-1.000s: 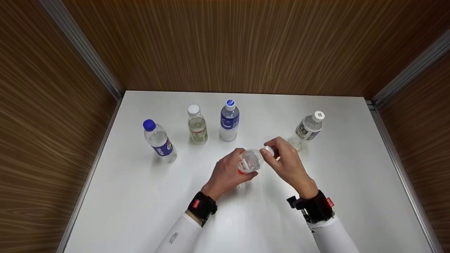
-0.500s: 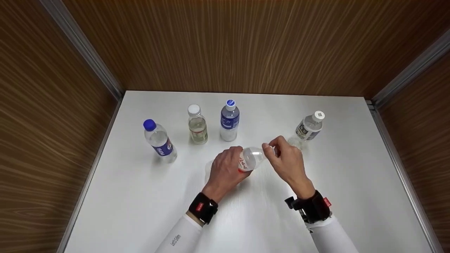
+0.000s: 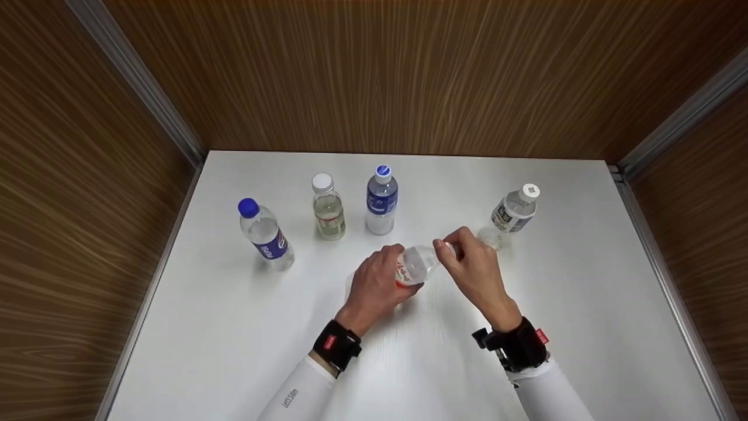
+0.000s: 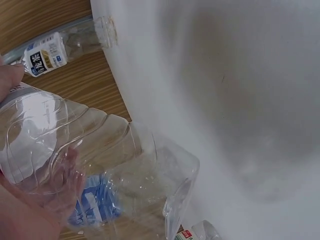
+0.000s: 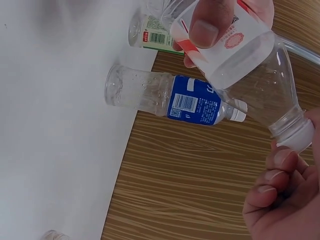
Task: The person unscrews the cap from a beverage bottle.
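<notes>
Over the middle of the white table (image 3: 234,351), a clear bottle (image 3: 416,265) with a red-and-white label is up in both hands, held on a slant with its neck pointing toward the right hand (image 3: 476,269). The left hand (image 3: 377,286) has fingers and thumb wrapped round the body, right about where the label is, and the left wrist view shows the see-through base poking out past it. Right hand's got the white cap (image 5: 298,135) pinched between thumb and finger, other fingers curled in just beside it. Cap's sitting on the neck as far as I can see, but I can't tell if it's loose or tight.

Four more bottles stand around on the table. Off to the left is the Pepsi bottle (image 3: 266,234) with its blue cap, then a shorter bottle (image 3: 329,213) with a white top, and near that the blue-label bottle (image 3: 381,202). Past the right hand there's a white-capped bottle (image 3: 514,213), well apart from those three. Behind it all is a brown wood-grain panel (image 3: 374,76). Both wrists have black straps (image 3: 338,346) on, next to white sleeves (image 3: 298,389).
</notes>
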A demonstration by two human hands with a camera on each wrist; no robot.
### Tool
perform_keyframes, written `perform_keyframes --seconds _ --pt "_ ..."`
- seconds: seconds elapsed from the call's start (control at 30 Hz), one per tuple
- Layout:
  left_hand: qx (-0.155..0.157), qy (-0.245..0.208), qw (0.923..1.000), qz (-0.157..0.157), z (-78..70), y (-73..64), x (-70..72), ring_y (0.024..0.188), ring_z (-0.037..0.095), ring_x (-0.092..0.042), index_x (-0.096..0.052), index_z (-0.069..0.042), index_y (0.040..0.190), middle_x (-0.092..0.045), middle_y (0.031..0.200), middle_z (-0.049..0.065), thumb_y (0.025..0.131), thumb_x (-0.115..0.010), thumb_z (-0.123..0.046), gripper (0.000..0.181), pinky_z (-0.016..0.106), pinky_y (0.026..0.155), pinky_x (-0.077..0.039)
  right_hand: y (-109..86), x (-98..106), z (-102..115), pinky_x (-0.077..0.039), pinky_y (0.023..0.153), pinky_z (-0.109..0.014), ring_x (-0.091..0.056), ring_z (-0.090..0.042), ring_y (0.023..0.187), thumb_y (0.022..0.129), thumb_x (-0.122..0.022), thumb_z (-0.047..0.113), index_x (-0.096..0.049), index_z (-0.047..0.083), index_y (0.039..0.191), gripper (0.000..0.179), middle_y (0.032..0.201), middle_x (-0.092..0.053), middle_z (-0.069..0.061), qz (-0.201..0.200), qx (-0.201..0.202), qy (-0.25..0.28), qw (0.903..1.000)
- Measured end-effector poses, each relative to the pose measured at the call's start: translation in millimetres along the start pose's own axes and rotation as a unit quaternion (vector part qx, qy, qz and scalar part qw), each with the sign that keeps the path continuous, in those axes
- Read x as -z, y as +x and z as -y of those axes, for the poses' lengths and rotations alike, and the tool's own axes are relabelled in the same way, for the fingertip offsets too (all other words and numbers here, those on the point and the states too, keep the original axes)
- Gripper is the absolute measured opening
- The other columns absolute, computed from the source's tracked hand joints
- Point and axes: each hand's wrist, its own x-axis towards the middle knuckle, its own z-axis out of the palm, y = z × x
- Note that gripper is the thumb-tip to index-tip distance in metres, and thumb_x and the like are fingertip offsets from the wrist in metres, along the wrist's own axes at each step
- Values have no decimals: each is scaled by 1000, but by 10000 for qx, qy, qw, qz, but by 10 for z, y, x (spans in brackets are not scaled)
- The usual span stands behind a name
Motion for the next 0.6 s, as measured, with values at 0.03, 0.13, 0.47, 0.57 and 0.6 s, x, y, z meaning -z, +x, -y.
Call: perform_keyframes --seconds 0.03,0.13,0.47,0.57,0.6 --pt "19 -21 10000 26 0 -1 0 87 22 -67 -58 -7 124 -68 101 6 74 -91 -43 71 37 74 -56 -3 -1 -1 -32 49 -28 -40 -9 54 97 -72 20 -63 8 90 16 63 -45 9 12 8 39 10000" --pt "80 -120 9998 112 -2 -2 6 86 21 -66 -58 -7 124 -68 100 5 74 -91 -43 70 37 73 -56 -8 -5 -6 -33 50 -29 -40 -9 54 96 -73 19 -63 8 90 16 63 -44 9 8 57 97 9999" --pt "308 -693 9953 599 -6 4 25 92 19 -65 -55 -7 128 -67 108 5 77 -90 -43 72 38 77 -56 -8 8 -5 -35 53 -28 -43 -10 59 97 -73 17 -63 8 92 14 67 -47 8 68 154 267 9995" --pt "338 -800 9939 681 9 5 25 93 19 -65 -54 -7 128 -67 109 5 77 -90 -43 72 38 78 -56 -12 1 -2 -36 54 -28 -44 -10 61 97 -73 16 -62 8 93 13 69 -48 7 87 164 307 9994" --pt "348 -834 9934 712 14 7 24 94 19 -65 -54 -7 128 -67 109 4 77 -90 -43 72 38 79 -56 -13 -2 -3 -36 54 -28 -44 -10 62 96 -73 16 -63 8 93 13 70 -48 7 94 175 317 9993"
